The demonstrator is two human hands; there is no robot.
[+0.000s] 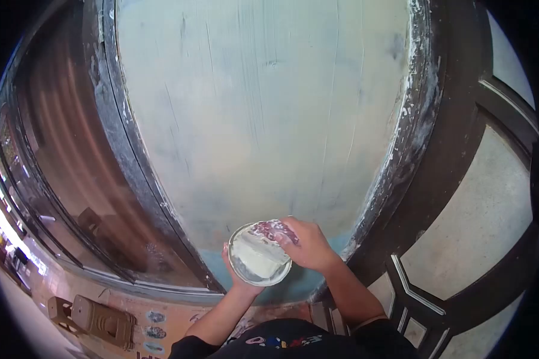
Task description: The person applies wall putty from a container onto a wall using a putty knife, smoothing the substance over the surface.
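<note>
Paste bowl (256, 276) in cupped left hand (240, 280), right hand (307, 244) at its rim, gripping scraper (268, 230)

On my feed I see a black shirt (347, 344) below the hands, with a small multicoloured print (284, 342) of white, red and blue. Down the arm from my bare left hand (243, 280) is a black left sleeve (191, 346); behind my bare right hand (307, 242), a matching right sleeve (384, 336).

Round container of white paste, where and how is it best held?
The container is probably best cupped by its outer wall, from the left near side, where the left hand holds it: its round shape suits a curved palm, leaving the open top to the right hand.
</note>
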